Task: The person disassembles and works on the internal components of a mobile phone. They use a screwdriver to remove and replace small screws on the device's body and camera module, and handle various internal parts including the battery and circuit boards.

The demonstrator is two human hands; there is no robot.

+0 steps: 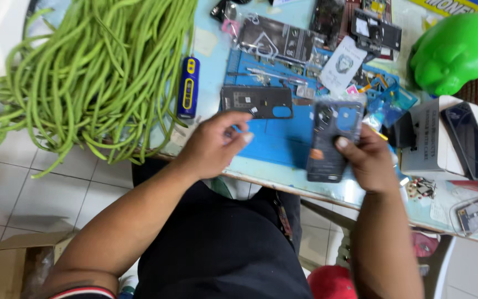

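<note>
I see the right hand [373, 160] closed around one dark phone body [332, 141], thumb across its face, held upright just over the worktop's [283, 174] near edge. The left hand [214, 145] hovers beside it, fingers loosely curled, pinching something too small to identify. One black back cover [256, 102] lies flat on the blue mat [275, 138]. One blue-and-yellow tool [188, 87] lies left of the mat. One white box [430, 135] sits towards the right edge, a dark phone [467, 139] leaning on it. One white card [343, 63] lies mid-worktop. One green piggy bank [452, 52] stands at the far right corner. A heap of long beans [92, 72] covers the left end.
</note>
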